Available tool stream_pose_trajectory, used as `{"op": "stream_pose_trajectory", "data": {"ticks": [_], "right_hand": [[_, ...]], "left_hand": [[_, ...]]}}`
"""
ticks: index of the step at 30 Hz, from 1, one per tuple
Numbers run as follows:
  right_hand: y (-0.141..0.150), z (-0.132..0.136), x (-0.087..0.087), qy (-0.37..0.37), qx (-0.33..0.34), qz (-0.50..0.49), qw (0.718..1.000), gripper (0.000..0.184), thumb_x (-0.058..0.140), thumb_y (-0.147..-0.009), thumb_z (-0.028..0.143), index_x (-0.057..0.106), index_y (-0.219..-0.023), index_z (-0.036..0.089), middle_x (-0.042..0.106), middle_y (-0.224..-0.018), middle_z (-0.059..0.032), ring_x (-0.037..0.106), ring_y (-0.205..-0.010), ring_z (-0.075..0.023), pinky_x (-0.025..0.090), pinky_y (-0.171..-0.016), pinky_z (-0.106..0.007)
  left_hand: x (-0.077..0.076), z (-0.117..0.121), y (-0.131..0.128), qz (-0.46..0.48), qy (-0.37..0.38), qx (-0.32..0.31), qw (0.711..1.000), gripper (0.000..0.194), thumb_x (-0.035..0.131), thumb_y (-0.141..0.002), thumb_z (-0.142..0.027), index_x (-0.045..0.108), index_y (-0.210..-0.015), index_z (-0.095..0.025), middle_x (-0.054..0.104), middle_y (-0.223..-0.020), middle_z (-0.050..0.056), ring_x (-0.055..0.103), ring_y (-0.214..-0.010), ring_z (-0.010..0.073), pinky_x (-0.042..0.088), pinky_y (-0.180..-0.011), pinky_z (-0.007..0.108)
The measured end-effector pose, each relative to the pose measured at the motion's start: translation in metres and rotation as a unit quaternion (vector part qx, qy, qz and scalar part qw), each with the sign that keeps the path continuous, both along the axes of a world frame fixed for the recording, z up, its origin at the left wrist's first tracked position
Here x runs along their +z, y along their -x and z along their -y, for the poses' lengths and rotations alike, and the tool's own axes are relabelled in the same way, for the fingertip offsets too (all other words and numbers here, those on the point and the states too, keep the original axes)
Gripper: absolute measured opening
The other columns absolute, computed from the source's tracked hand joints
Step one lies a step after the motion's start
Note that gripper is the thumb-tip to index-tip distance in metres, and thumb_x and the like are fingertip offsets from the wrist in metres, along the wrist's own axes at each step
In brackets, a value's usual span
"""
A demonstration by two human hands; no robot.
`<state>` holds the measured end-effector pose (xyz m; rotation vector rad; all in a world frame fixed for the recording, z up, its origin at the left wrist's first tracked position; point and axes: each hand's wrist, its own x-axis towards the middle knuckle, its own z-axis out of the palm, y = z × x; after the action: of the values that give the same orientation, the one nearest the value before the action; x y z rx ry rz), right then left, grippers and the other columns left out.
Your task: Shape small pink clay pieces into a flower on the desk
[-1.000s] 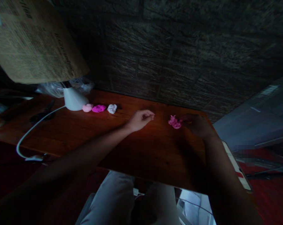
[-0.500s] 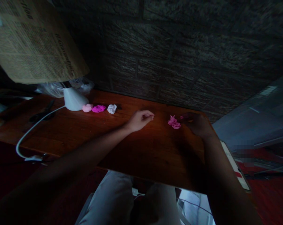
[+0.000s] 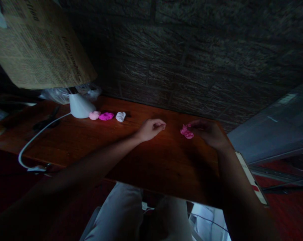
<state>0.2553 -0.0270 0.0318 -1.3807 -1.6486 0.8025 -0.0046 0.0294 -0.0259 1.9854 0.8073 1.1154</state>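
Observation:
On the wooden table, a crumpled pink piece of paper (image 3: 187, 131) lies in front of my right hand (image 3: 208, 131). The right fingertips are pinched at the upper right edge of this paper; shadow darkens that hand. My left hand (image 3: 151, 130) rests on its side on the table to the left, fingers curled and thumb tip meeting them, with nothing visible in the loop. Further left is a row of crumpled balls: white (image 3: 120, 116), magenta (image 3: 106, 116) and light pink (image 3: 94, 115).
A lamp with a white base (image 3: 80, 106) and newsprint shade (image 3: 48, 50) stands at the left, its white cable (image 3: 32, 142) hanging over the front edge. Dark scissors (image 3: 47, 123) lie beside it. A dark brick wall (image 3: 166, 60) rises behind the table (image 3: 151, 167).
My right fingers have moved slightly left, from beside the pink paper onto its edge. The left hand stays in place; the view has shifted a little.

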Motion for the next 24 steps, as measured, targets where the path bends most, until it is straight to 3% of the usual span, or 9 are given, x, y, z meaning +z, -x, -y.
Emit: {"op": "stream_pose_trajectory", "data": {"ticks": [4, 12, 24], "right_hand": [[0.003, -0.001, -0.003, 0.042, 0.04, 0.001, 0.998, 0.043, 0.08, -0.066, 0.057, 0.075, -0.088, 0.02, 0.078, -0.089, -0.0093, 0.073, -0.078, -0.0239, 0.059, -0.075, -0.04], [0.004, -0.004, -0.008, 0.024, 0.014, 0.125, 0.992, 0.03, 0.074, -0.073, 0.047, 0.078, -0.086, 0.02, 0.079, -0.091, -0.0085, 0.073, -0.077, -0.0235, 0.057, -0.07, -0.035], [0.0, -0.006, -0.012, -0.001, -0.012, 0.159, 0.987, 0.028, 0.075, -0.073, 0.048, 0.079, -0.085, 0.022, 0.08, -0.095, -0.0077, 0.075, -0.082, -0.0259, 0.059, -0.074, -0.037]], "left_hand": [[-0.001, 0.0, 0.0, 0.002, 0.002, 0.003, 1.0, 0.013, 0.061, -0.089, -0.021, 0.072, -0.092, -0.015, 0.076, -0.088, 0.006, 0.069, -0.08, 0.0141, 0.053, -0.076, 0.027], [0.0, 0.001, 0.0, 0.002, 0.006, -0.004, 1.0, 0.013, 0.06, -0.089, -0.021, 0.072, -0.093, -0.015, 0.076, -0.089, 0.006, 0.069, -0.081, 0.0142, 0.054, -0.08, 0.028], [0.001, 0.001, 0.0, -0.005, 0.004, -0.001, 1.0, 0.013, 0.06, -0.09, -0.021, 0.071, -0.092, -0.015, 0.076, -0.088, 0.006, 0.068, -0.08, 0.0138, 0.053, -0.077, 0.027]]}}
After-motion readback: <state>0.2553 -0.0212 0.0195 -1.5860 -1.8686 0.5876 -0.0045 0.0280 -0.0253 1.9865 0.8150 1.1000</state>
